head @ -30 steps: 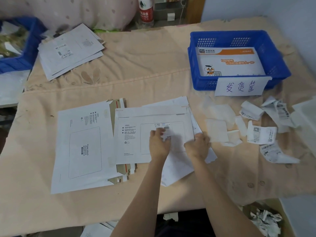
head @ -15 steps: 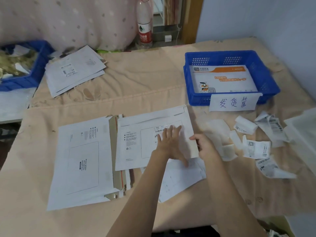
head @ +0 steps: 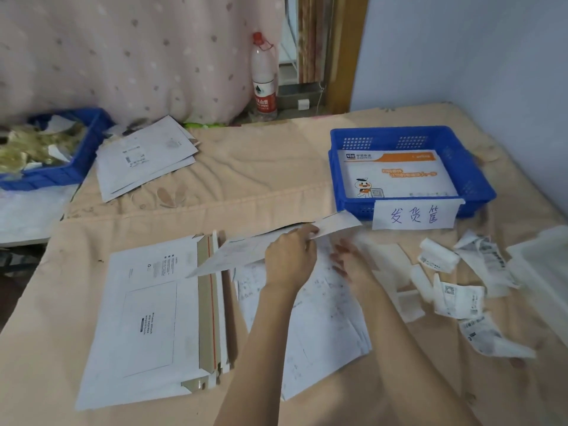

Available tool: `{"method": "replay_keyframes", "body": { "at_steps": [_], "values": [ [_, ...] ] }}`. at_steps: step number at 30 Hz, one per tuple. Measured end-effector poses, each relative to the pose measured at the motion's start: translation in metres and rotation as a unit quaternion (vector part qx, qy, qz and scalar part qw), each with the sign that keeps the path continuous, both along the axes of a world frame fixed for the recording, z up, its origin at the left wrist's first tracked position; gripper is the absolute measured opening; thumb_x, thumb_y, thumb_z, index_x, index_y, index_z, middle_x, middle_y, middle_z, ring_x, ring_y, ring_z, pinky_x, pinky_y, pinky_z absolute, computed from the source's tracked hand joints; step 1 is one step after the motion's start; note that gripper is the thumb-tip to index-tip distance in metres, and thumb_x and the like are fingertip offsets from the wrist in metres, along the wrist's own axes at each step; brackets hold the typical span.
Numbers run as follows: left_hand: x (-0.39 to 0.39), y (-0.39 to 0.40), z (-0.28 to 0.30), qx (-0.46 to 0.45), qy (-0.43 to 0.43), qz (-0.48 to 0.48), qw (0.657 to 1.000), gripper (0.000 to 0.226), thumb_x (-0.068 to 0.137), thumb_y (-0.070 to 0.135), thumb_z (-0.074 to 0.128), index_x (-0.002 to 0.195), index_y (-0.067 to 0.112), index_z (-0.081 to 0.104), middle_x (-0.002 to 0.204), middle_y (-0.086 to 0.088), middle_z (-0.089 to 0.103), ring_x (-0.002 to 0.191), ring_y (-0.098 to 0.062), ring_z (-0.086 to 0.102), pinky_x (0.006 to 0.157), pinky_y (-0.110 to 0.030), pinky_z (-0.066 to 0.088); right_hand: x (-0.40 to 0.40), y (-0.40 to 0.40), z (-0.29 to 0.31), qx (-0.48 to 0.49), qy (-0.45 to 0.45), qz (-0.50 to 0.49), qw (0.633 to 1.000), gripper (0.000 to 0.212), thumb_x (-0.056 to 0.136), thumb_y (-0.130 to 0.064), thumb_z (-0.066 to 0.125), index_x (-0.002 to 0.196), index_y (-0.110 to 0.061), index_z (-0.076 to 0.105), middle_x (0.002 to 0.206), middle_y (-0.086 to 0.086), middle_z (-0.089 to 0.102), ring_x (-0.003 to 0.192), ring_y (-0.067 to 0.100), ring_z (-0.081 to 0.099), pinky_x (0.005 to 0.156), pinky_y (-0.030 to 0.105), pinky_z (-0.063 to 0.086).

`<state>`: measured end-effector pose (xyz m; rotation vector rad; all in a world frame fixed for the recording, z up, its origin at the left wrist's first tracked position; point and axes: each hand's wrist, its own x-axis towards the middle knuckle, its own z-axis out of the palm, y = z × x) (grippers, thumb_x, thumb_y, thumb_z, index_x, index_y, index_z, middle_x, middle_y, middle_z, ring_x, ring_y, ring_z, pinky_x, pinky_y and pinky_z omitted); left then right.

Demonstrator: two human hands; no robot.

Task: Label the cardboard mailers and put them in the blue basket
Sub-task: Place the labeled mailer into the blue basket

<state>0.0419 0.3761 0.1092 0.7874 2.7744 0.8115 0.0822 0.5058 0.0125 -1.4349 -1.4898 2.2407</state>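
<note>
My left hand (head: 292,256) grips a white cardboard mailer (head: 242,250) by its near edge and holds it lifted off the table, tilted almost edge-on, its far corner pointing toward the blue basket (head: 473,179). My right hand (head: 350,262) is blurred just right of it, fingers spread, above the sheets of labels (head: 322,318). A stack of white mailers (head: 144,318) lies at the left. The basket holds an orange-and-white envelope (head: 396,176) and carries a handwritten paper sign (head: 415,215).
Peeled label backings and crumpled slips (head: 461,290) litter the cloth on the right. More mailers (head: 144,155) lie at the back left beside another blue bin (head: 76,167) of scraps. A water bottle (head: 263,78) stands behind. A white tray (head: 541,272) sits at the right edge.
The mailer that lay flat under both hands has been lifted by my left hand and tilted toward the basket. My right hand has come off its edge.
</note>
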Motion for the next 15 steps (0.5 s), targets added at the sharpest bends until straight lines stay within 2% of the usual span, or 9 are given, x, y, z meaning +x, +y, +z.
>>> {"method": "replay_keyframes", "body": {
  "at_steps": [1,3,7,8,11,12,15],
  "values": [
    [-0.001,0.003,0.008,0.003,0.017,-0.002,1.000,0.037,0.094,0.018,0.040,0.125,0.030,0.057,0.104,-0.002,0.068,0.091,-0.028,0.060,0.069,-0.032,0.040,-0.007,0.000,0.003,0.004,-0.001,0.014,1.000,0.039,0.098,-0.010,0.046,0.137,-0.011,0.045,0.124,0.009,0.055,0.112,0.026,0.056,0.091,0.035,0.047],
    [-0.002,0.007,0.023,0.009,0.048,0.003,0.999,0.035,0.095,0.019,0.038,0.123,0.032,0.056,0.101,-0.002,0.067,0.086,-0.029,0.058,0.065,-0.030,0.034,-0.019,-0.001,0.003,-0.023,-0.005,0.047,0.999,0.047,0.097,-0.011,0.050,0.142,-0.011,0.038,0.138,0.011,0.049,0.124,0.027,0.051,0.091,0.035,0.046],
    [-0.007,0.010,0.041,0.083,0.061,0.060,0.993,0.035,0.095,0.018,0.039,0.121,0.033,0.056,0.092,-0.004,0.066,0.081,-0.031,0.056,0.063,-0.031,0.032,-0.015,-0.016,0.002,-0.102,-0.064,0.065,0.991,0.056,0.089,-0.037,0.065,0.130,-0.004,0.048,0.129,0.016,0.055,0.104,0.026,0.062,0.072,0.032,0.053],
    [-0.008,0.010,0.044,0.115,0.054,0.078,0.989,0.035,0.094,0.017,0.039,0.120,0.031,0.057,0.088,-0.004,0.065,0.079,-0.031,0.055,0.062,-0.032,0.032,-0.012,-0.020,0.001,-0.101,-0.080,0.077,0.989,0.057,0.089,-0.044,0.062,0.128,-0.004,0.050,0.128,0.018,0.056,0.100,0.026,0.063,0.071,0.033,0.054],
    [-0.012,0.008,0.051,0.219,0.031,0.123,0.967,0.030,0.091,0.013,0.039,0.110,0.022,0.061,0.077,-0.001,0.060,0.070,-0.028,0.053,0.056,-0.032,0.031,-0.001,-0.035,-0.002,-0.122,-0.125,0.127,0.976,0.069,0.094,-0.059,0.041,0.134,-0.002,0.045,0.133,0.018,0.054,0.114,0.030,0.058,0.096,0.039,0.049],
    [-0.013,0.007,0.054,0.258,0.019,0.134,0.957,0.029,0.090,0.013,0.039,0.107,0.021,0.062,0.078,0.000,0.061,0.070,-0.027,0.054,0.056,-0.032,0.033,0.002,-0.040,-0.002,-0.133,-0.133,0.145,0.971,0.076,0.094,-0.064,0.035,0.135,-0.001,0.043,0.133,0.018,0.054,0.115,0.031,0.058,0.098,0.040,0.047],
    [-0.018,0.007,0.059,0.361,-0.055,0.188,0.912,0.022,0.086,0.016,0.039,0.093,0.021,0.060,0.083,0.001,0.064,0.079,-0.028,0.059,0.067,-0.041,0.049,0.006,-0.048,-0.007,-0.182,-0.122,0.134,0.966,0.090,0.085,-0.077,0.029,0.130,-0.002,0.045,0.124,0.019,0.059,0.104,0.034,0.063,0.091,0.043,0.050]
  ]
}}
